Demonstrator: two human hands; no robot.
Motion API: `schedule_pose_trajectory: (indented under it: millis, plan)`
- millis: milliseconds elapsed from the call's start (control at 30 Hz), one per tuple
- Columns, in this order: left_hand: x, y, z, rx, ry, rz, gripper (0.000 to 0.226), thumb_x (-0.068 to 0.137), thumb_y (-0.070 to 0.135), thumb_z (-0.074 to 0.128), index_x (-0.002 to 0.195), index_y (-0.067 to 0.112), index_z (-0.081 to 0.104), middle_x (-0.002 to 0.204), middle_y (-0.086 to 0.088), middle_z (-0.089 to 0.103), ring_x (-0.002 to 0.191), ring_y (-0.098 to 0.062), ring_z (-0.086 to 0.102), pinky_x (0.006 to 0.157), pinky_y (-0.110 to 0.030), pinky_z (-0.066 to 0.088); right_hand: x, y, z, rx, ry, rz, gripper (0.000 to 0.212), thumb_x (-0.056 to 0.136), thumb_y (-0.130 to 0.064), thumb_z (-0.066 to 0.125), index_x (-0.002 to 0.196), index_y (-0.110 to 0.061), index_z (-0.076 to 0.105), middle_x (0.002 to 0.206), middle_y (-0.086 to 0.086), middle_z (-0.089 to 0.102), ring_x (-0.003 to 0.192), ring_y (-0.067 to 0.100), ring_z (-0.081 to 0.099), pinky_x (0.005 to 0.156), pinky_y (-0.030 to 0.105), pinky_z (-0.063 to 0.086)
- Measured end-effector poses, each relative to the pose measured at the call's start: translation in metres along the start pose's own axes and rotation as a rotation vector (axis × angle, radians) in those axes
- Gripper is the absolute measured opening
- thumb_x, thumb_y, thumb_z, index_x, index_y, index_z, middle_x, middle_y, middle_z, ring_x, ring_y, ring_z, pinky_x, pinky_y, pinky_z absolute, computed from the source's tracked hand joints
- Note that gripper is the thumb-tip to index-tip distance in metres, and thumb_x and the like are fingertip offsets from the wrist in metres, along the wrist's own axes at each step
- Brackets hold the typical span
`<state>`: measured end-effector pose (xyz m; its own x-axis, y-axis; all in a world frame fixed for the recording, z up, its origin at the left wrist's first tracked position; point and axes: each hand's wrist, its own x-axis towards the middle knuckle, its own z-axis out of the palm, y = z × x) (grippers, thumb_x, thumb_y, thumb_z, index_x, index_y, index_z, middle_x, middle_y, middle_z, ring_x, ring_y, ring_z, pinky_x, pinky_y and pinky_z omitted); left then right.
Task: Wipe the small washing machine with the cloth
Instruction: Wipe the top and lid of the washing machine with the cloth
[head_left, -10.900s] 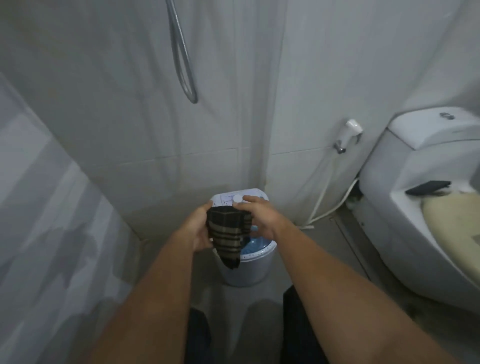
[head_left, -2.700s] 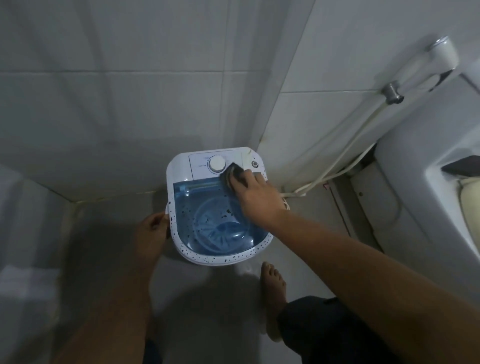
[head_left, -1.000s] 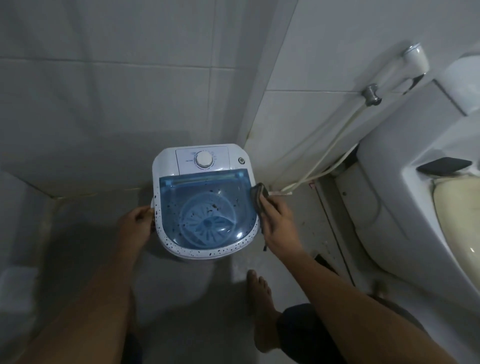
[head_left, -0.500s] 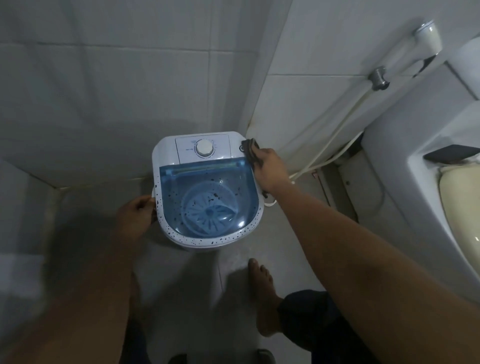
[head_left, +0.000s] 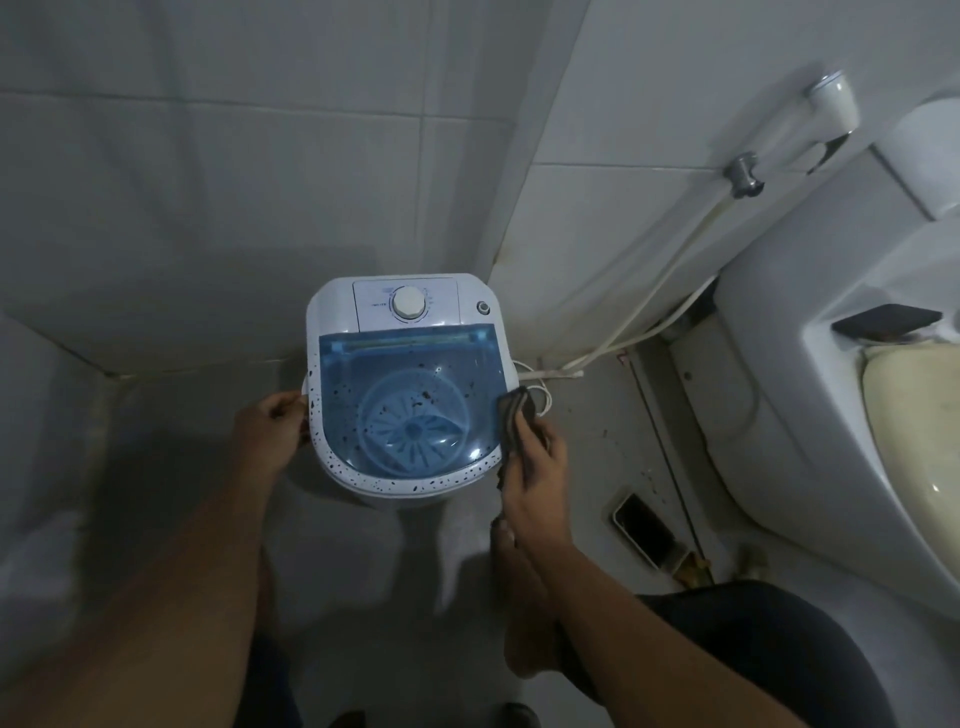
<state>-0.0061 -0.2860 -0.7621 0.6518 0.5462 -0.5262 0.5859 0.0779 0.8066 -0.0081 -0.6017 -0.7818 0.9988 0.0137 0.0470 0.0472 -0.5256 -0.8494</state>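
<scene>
our right hand (head_left: 535, 467) covers most of the cloth (head_left: 514, 421). the washing machine (head_left: 405, 384) hides our left hand's (head_left: 267, 436) fingertips, the frame crops the toilet (head_left: 831, 415), and the panel lettering is too small.

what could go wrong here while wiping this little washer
The cloth in the right hand works the right rim of the washer, just beside the white cord lying there; a stroke could snag it. The dark specks on the lid may smear rather than lift. The phone lies on the floor by the bare foot, where it could be stepped on.
</scene>
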Motion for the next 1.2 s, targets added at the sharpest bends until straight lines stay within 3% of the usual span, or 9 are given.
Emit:
schedule_pose_trajectory:
  millis: [100,233,500,567,667,800,967,1100,1200]
  plan:
    - [0.001,0.003,-0.001,0.013,0.000,-0.011,0.027,0.098,0.014,0.057,0.122,0.004,0.066,0.108,-0.017,0.071,0.090,-0.028,0.069,0.085,-0.037,0.056,0.053,-0.016,-0.008,-0.118,-0.055,-0.007,0.044,0.100,-0.022,0.057,0.143,-0.025,0.059,0.142,0.007,0.046,0.125,0.012,0.048,0.113,0.044,0.045]
    - [-0.002,0.004,-0.001,-0.008,-0.012,-0.024,0.027,0.098,0.014,0.057,0.122,0.003,0.065,0.108,-0.017,0.070,0.091,-0.027,0.068,0.075,-0.032,0.055,0.126,-0.031,-0.001,-0.244,-0.139,0.058,0.046,0.097,-0.049,0.046,0.137,-0.033,0.064,0.133,0.007,0.057,0.115,0.022,0.061,0.105,0.044,0.050]
    - [0.002,0.004,-0.001,0.019,-0.022,-0.028,0.024,0.097,0.014,0.057,0.117,0.005,0.067,0.099,-0.016,0.071,0.079,-0.024,0.067,0.069,-0.029,0.056,0.070,-0.025,-0.006,-0.131,-0.029,0.031,0.038,0.101,-0.015,0.059,0.139,-0.019,0.063,0.131,0.010,0.053,0.113,0.006,0.048,0.102,0.008,0.034]
    - [0.003,0.003,-0.002,0.024,-0.025,-0.028,0.022,0.097,0.014,0.057,0.115,0.005,0.068,0.090,-0.012,0.070,0.075,-0.023,0.067,0.072,-0.033,0.058,0.039,-0.015,-0.007,-0.113,0.011,-0.007,0.039,0.101,-0.013,0.059,0.139,-0.017,0.063,0.130,0.000,0.049,0.113,0.001,0.047,0.106,0.019,0.041]
    - [0.004,0.001,-0.003,0.031,-0.023,-0.017,0.020,0.097,0.015,0.058,0.112,0.005,0.068,0.096,-0.016,0.070,0.086,-0.030,0.068,0.089,-0.046,0.058,-0.009,-0.003,-0.004,-0.102,0.005,-0.036,0.039,0.101,-0.024,0.057,0.140,-0.026,0.062,0.138,-0.008,0.046,0.120,0.016,0.056,0.100,0.046,0.053]
    - [0.005,-0.001,-0.003,0.011,-0.028,-0.004,0.015,0.097,0.015,0.058,0.108,0.012,0.068,0.103,-0.017,0.071,0.094,-0.032,0.069,0.093,-0.049,0.057,-0.058,-0.009,0.003,-0.225,-0.044,-0.182,0.043,0.098,-0.019,0.059,0.141,-0.026,0.060,0.144,0.008,0.047,0.124,0.026,0.054,0.103,0.045,0.050]
    - [0.008,-0.004,-0.004,0.003,-0.019,-0.006,0.016,0.096,0.014,0.058,0.107,0.011,0.069,0.102,-0.020,0.072,0.090,-0.031,0.069,0.093,-0.049,0.057,-0.076,-0.023,0.013,-0.493,-0.337,-0.440,0.051,0.094,-0.023,0.060,0.144,-0.029,0.055,0.146,0.011,0.049,0.108,0.034,0.057,0.086,0.047,0.052]
    - [0.007,-0.004,-0.004,-0.027,-0.030,-0.010,0.012,0.096,0.013,0.058,0.102,0.014,0.069,0.099,-0.016,0.072,0.092,-0.031,0.070,0.092,-0.047,0.057,-0.058,-0.015,-0.011,-0.437,-0.117,-0.298,0.048,0.094,-0.014,0.064,0.140,-0.023,0.062,0.145,0.009,0.049,0.114,0.029,0.053,0.095,0.040,0.050]
    - [0.008,-0.005,-0.005,-0.033,-0.035,-0.017,0.010,0.097,0.015,0.059,0.100,0.016,0.068,0.100,-0.016,0.073,0.089,-0.030,0.069,0.093,-0.047,0.057,-0.056,-0.015,-0.014,-0.500,-0.095,-0.278,0.048,0.092,-0.012,0.066,0.139,-0.022,0.062,0.145,0.008,0.048,0.112,0.027,0.052,0.092,0.041,0.052]
